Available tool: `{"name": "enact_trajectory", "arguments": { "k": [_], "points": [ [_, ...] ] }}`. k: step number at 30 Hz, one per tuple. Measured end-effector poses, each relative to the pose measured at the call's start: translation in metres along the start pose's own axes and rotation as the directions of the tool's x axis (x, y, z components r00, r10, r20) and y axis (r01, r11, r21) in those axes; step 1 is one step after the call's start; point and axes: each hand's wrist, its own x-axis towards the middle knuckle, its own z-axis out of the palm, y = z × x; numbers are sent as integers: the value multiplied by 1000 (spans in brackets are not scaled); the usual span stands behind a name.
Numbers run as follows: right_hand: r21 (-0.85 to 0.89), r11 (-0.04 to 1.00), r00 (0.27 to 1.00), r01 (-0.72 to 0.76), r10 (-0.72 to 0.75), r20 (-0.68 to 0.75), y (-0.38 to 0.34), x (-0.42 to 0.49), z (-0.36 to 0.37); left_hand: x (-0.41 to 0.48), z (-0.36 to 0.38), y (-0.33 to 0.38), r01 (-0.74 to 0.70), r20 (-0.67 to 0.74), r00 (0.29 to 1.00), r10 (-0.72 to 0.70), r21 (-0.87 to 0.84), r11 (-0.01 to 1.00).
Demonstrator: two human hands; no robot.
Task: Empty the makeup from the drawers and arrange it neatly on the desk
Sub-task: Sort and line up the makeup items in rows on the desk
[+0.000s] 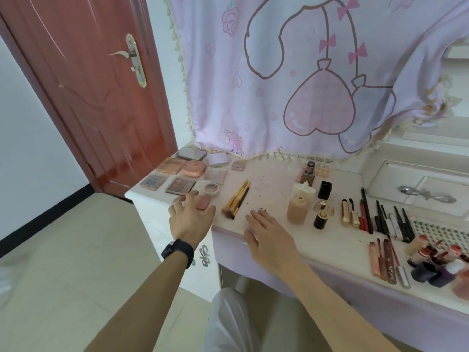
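Observation:
Makeup lies in groups on the pale desk (274,181). Several palettes and compacts (180,185) sit at the left end, with a small pink blush compact (203,202) nearest me. My left hand (189,219) hovers with spread fingers just left of that compact, holding nothing. A bundle of brushes (237,199) lies in the middle. My right hand (269,237) rests flat and open on the desk near its front edge, right of the brushes. Foundation bottles (297,209) stand further right.
Pencils and liners (380,217) lie in a row to the right, with lip glosses (385,262) and small jars (441,260) at the front right. A pink cloth (304,85) hangs behind the desk. A red door (96,97) stands at left.

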Motion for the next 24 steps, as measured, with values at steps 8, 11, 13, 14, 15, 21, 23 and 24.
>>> {"name": "enact_trajectory", "arguments": {
  "k": [8, 11, 13, 14, 15, 21, 23, 24],
  "points": [
    [-217, 974, 998, -61, 64, 8, 3, -1, 21, 10, 4, -9, 19, -14, 1000, -17, 113, 993],
    [-246, 967, 998, -62, 63, -3, 3, 1, 21, 11, 3, -9, 23, -55, 998, -18, 97, 995],
    [-265, 962, 998, -61, 65, 8, 4, 0, 22, 11, 3, -9, 16, -72, 997, -11, 63, 998],
    [-270, 961, 998, -63, 68, 7, 4, 0, 21, 10, 2, -10, 4, -76, 997, -1, 43, 999],
    [-262, 963, 997, -62, 70, 18, 3, 1, 20, 9, 0, -13, -9, -67, 998, 9, 4, 1000],
    [37, 996, 987, -80, 74, 146, -2, 4, -4, -20, -29, -14, -135, 30, 987, 157, -367, 920],
    [414, 872, 964, -262, 221, 146, -10, 6, -25, -32, -38, -5, -208, 72, 964, 258, -405, 890],
    [618, 715, 942, -325, 305, 143, -13, 5, -36, -38, -42, 1, -238, 99, 948, 304, -415, 878]
  ]
}}
